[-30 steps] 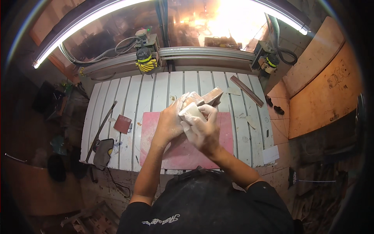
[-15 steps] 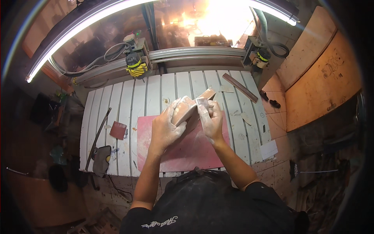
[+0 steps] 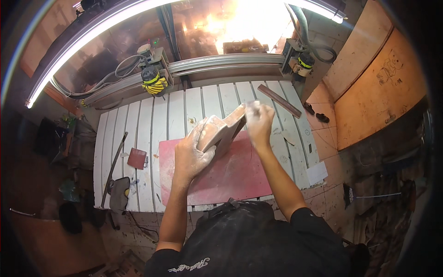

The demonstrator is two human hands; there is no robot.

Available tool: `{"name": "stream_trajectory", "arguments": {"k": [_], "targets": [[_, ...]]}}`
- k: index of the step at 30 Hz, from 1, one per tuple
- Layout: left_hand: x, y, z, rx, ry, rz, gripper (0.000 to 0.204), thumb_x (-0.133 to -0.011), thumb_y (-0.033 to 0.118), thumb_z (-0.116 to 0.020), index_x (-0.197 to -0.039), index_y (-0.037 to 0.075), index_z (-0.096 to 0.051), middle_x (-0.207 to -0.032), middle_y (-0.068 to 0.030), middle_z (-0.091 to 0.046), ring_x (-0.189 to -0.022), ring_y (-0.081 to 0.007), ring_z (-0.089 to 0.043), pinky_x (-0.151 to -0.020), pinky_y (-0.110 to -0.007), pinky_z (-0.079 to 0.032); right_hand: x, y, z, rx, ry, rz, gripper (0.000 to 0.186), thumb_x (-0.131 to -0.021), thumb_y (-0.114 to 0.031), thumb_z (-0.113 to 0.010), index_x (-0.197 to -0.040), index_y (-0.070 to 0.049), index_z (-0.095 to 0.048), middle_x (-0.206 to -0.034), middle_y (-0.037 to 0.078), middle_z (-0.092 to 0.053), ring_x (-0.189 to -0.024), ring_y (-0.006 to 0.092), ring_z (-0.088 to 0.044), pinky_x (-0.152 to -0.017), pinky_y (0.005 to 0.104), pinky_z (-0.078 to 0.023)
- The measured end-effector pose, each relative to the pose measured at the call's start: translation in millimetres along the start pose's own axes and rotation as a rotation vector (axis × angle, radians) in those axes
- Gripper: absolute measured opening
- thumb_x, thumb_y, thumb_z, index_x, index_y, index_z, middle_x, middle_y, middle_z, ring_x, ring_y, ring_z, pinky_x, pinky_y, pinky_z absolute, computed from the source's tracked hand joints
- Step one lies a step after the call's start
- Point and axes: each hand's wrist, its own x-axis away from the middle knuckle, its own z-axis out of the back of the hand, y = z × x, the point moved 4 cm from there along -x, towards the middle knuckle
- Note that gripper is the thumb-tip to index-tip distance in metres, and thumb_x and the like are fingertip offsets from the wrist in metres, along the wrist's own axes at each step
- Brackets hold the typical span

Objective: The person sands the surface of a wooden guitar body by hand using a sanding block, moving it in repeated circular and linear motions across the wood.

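My left hand [image 3: 188, 154], dusted white, is wrapped round the broad end of a pale brown wooden piece [image 3: 213, 131] with a stepped edge. The piece is held tilted over a pink mat [image 3: 244, 171], its narrow end pointing far right. At that narrow end, my right hand [image 3: 261, 123] is closed on a small grey folded piece of sandpaper [image 3: 251, 109], which is against or very near the wood. Motion blurs the right fingers and the sandpaper.
Left on the white slatted table [image 3: 146, 120] lie a dark red square sheet [image 3: 136, 158], a long dark bar [image 3: 115, 166] and a grey padded object [image 3: 120, 191]. A brown strip [image 3: 279, 100] and white paper [image 3: 317, 173] lie right. Behind runs a metal rail [image 3: 226, 63].
My right hand has moved away and to the right along the wooden piece, from its stepped middle to its narrow end. The left hand keeps its hold. The whole view has shifted slightly.
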Motion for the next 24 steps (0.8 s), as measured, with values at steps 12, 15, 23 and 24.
{"name": "stream_trajectory", "arguments": {"k": [12, 15, 23, 24], "targets": [[-13, -17, 17, 0.001, 0.025, -0.024, 0.078, -0.072, 0.016, -0.078, -0.147, 0.007, -0.059, -0.123, -0.0242, -0.072, -0.111, -0.0422, -0.071, -0.097, -0.045, -0.057, 43, -41, -26, -0.526, -0.304, -0.180, 0.018, -0.101, -0.014, -0.072, -0.112, -0.001, -0.064, -0.114, 0.011, -0.057, -0.102, 0.0197, -0.061, -0.093, 0.0355, -0.053], [-20, -26, 26, 0.015, 0.049, -0.030, 0.079, -0.071, 0.018, -0.077, -0.147, 0.007, -0.059, -0.125, -0.0235, -0.072, -0.112, -0.0433, -0.070, -0.098, -0.045, -0.056, 42, -58, -23, -0.989, -0.537, -0.444, 0.019, -0.104, -0.012, -0.069, -0.118, -0.002, -0.061, -0.103, 0.003, -0.063, -0.093, 0.0101, -0.061, -0.093, 0.0301, -0.052], [-10, -30, 17, 0.073, 0.073, -0.030, 0.076, -0.072, 0.018, -0.080, -0.145, 0.007, -0.060, -0.125, -0.0236, -0.072, -0.113, -0.0434, -0.070, -0.099, -0.045, -0.056, 56, -130, -9, -0.242, -0.234, 0.591, 0.023, -0.089, -0.012, -0.080, -0.110, -0.006, -0.072, -0.116, 0.015, -0.052, -0.111, 0.0292, -0.051, -0.088, 0.0377, -0.050], [-9, -29, 17, 0.074, 0.073, -0.027, 0.076, -0.072, 0.018, -0.080, -0.145, 0.007, -0.060, -0.125, -0.0236, -0.072, -0.113, -0.0434, -0.070, -0.099, -0.045, -0.056, 47, -124, -10, -0.181, -0.209, 0.639, 0.024, -0.089, -0.011, -0.080, -0.110, -0.004, -0.071, -0.117, 0.015, -0.050, -0.110, 0.0289, -0.051, -0.088, 0.0378, -0.050]]}}
